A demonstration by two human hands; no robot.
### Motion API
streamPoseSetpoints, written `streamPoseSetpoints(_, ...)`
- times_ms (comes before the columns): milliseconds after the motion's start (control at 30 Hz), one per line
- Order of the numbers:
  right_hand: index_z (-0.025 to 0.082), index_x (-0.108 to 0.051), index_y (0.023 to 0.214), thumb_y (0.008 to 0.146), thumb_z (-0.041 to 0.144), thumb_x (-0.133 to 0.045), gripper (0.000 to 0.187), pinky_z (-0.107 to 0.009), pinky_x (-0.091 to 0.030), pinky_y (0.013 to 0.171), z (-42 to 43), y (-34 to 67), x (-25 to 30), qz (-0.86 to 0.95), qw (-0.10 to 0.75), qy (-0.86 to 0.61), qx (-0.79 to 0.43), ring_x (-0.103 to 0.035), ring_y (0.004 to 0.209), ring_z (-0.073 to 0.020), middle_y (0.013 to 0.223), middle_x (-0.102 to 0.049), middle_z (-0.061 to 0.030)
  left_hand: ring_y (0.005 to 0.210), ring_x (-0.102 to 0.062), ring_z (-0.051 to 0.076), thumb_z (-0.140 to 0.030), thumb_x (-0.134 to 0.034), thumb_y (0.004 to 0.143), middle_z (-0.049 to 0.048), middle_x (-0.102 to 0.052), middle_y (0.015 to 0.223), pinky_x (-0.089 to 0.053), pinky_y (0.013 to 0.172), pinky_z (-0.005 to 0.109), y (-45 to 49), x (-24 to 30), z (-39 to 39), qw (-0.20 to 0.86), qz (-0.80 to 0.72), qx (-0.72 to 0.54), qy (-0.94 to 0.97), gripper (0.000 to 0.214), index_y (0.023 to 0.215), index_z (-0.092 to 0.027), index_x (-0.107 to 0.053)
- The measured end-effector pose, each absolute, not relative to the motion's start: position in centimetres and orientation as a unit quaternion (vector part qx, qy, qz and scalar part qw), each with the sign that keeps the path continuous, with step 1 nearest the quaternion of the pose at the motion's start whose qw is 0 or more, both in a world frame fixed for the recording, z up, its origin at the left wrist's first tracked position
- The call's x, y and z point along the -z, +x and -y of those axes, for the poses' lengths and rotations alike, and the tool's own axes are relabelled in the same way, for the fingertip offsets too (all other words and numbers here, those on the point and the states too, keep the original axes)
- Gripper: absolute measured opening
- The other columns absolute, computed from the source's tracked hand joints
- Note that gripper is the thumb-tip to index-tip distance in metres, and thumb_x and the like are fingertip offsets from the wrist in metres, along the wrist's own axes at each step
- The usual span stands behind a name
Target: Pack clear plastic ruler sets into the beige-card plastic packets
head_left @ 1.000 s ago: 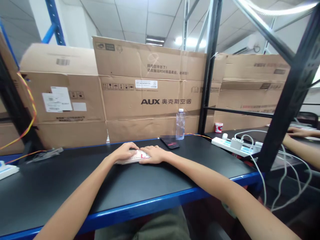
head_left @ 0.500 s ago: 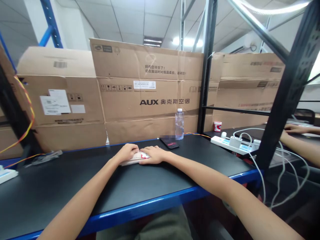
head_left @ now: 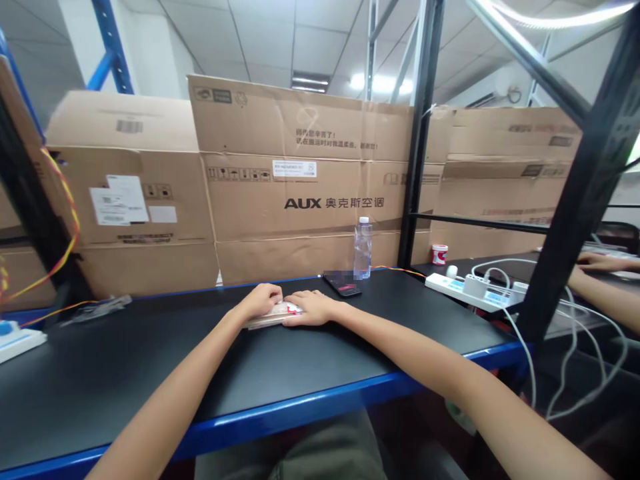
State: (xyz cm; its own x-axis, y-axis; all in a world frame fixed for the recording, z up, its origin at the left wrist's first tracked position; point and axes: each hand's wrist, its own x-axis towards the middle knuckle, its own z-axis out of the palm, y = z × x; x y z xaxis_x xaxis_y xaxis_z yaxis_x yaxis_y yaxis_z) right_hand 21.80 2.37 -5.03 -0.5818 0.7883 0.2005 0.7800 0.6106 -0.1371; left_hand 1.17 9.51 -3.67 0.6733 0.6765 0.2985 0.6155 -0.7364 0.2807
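Observation:
A flat white packet with red markings (head_left: 273, 319) lies on the black tabletop, its shape partly hidden under my fingers. My left hand (head_left: 261, 301) grips its left part from above. My right hand (head_left: 313, 309) presses on its right end, close to my left hand. A black smartphone (head_left: 342, 285) lies just beyond my right hand, apart from it.
A plastic water bottle (head_left: 363, 250) stands at the back of the black bench (head_left: 125, 363), against AUX cardboard boxes (head_left: 300, 200). A power strip (head_left: 473, 292) with white cables sits right, past a black upright (head_left: 565, 180). A co-worker's hand (head_left: 597, 263) rests on the neighbouring bench.
My hands stay on the packet, with their fingers covering slightly more of it. The whole view has shifted a little as my head moves.

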Motion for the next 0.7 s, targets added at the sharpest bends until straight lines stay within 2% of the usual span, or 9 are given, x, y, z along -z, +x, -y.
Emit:
streamPoseSetpoints(200, 0.024, -0.042, 0.149, 0.081, 0.083, -0.044, 0.090, -0.057, -0.037, 0.105, -2.4, 21.6, 5.3, 0.887, 0.116, -0.446, -0.018, -0.049, 0.131, -0.0395, 0.145, -0.052, -0.0169, 0.075, -0.060, 0.020, -0.023, -0.047, 0.080, 0.0048, -0.072, 0.077, -0.040, 0.069, 0.028, 1.1, 4.0, -9.8, 0.082, -0.358, -0.195, 0.910, 0.026, 0.073, -0.018, -0.071)
streamPoseSetpoints(400, 0.022, -0.044, 0.147, 0.083, 0.079, -0.048, 0.086, -0.057, -0.038, 0.105, -2.4, 21.6, 5.2, 0.884, 0.117, -0.452, -0.019, -0.050, 0.130, -0.0395, 0.144, -0.053, -0.0172, 0.082, -0.063, 0.021, -0.031, -0.043, 0.088, 0.0064, -0.075, 0.089, -0.043, 0.074, 0.028, 0.3, 3.9, -8.7, 0.082, -0.366, -0.234, 0.897, 0.033, 0.085, -0.018, -0.073)
streamPoseSetpoints(700, 0.023, -0.039, 0.151, 0.082, 0.079, -0.048, 0.090, -0.058, -0.036, 0.107, -2.4, 21.7, 5.2, 0.883, 0.115, -0.455, -0.028, -0.047, 0.134, -0.0403, 0.150, -0.047, -0.0171, 0.078, -0.065, 0.021, -0.036, -0.050, 0.086, 0.0068, -0.076, 0.083, -0.044, 0.071, 0.029, -0.1, 2.7, -7.9, 0.079, -0.378, -0.256, 0.886, 0.031, 0.080, -0.018, -0.075)
